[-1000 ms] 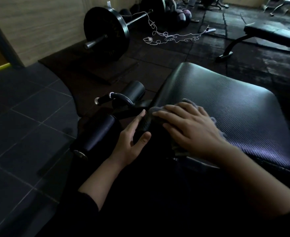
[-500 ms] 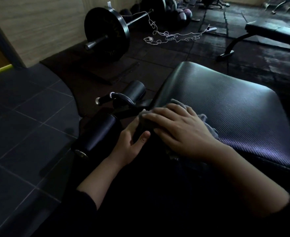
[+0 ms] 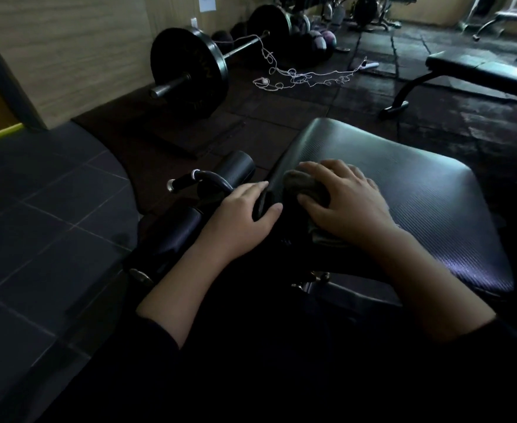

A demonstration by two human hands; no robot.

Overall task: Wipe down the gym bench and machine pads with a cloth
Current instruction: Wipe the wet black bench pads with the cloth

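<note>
The bench (image 3: 403, 209) fills the right of your view, its wide black pad sloping away from you, and most of that textured surface lies to the right of where you are working. Two roller pads sit to its left: a near one (image 3: 171, 236) and a far one (image 3: 235, 170), with a curved metal handle (image 3: 202, 178) between them.

Your right hand (image 3: 348, 206) lies on the near left corner of the pad, fingers curled over the bunched grey cloth (image 3: 306, 187) and pressing it onto the vinyl. Your left hand (image 3: 245, 218) is half closed around the dark edge just left of that corner, thumb on one side and fingers on the other, apparently steadying the frame.

To do this step well, flatten the cloth under your palm rather than leaving it wadded, so more of it meets the surface. Work in overlapping strokes from this corner toward the far right, and run it over the rim. The rollers look untouched, so they probably come next.
</note>
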